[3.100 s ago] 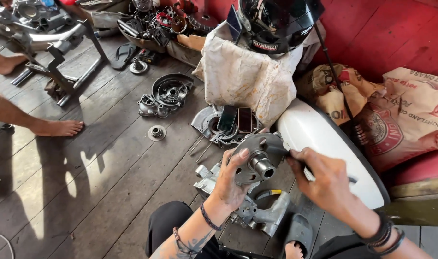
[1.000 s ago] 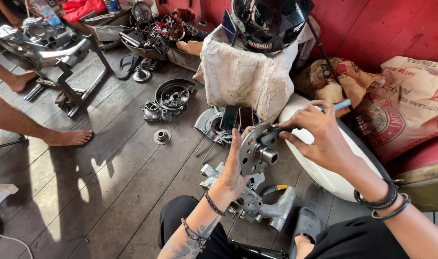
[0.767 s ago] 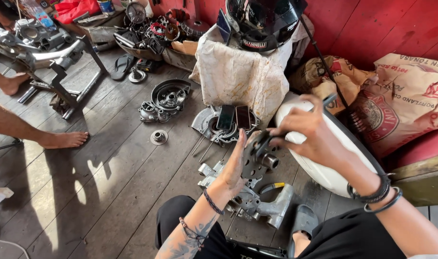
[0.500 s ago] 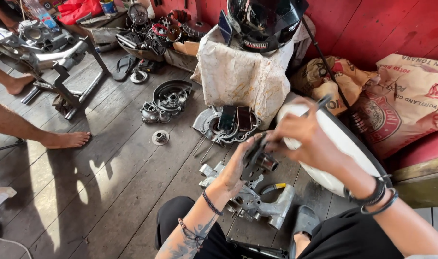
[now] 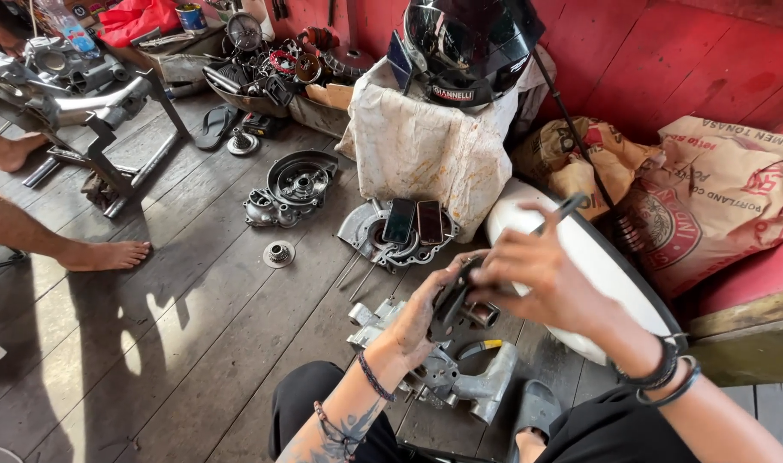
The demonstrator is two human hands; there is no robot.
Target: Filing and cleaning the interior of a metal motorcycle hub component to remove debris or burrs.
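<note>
**Both hands on a dark metal plate above the engine casing**

The left hand [image 5: 421,313] comes up from the lower middle, forearm tattooed and banded at the wrist, palm turned inward. Its fingers are curled and pressed on the left edge of a dark round metal plate [image 5: 451,304], which stands nearly on edge just above the grey engine casing [image 5: 460,377] on the plank floor [image 5: 194,343].

The right hand [image 5: 537,274] reaches in from the right, wrist bent, dark bracelets on the forearm. Its thumb and lower fingers close on the plate's upper right edge; the index finger sticks up, apart from the rest, with a thin dark tool [image 5: 567,206] by it. Whether the finger grips that tool I cannot tell.

Behind the casing lies a white curved body panel [image 5: 597,257]; further back from the casing, two phones [image 5: 415,221] rest on a ring-shaped cover. Well left of the casing is another person's bare foot [image 5: 108,255].
</note>
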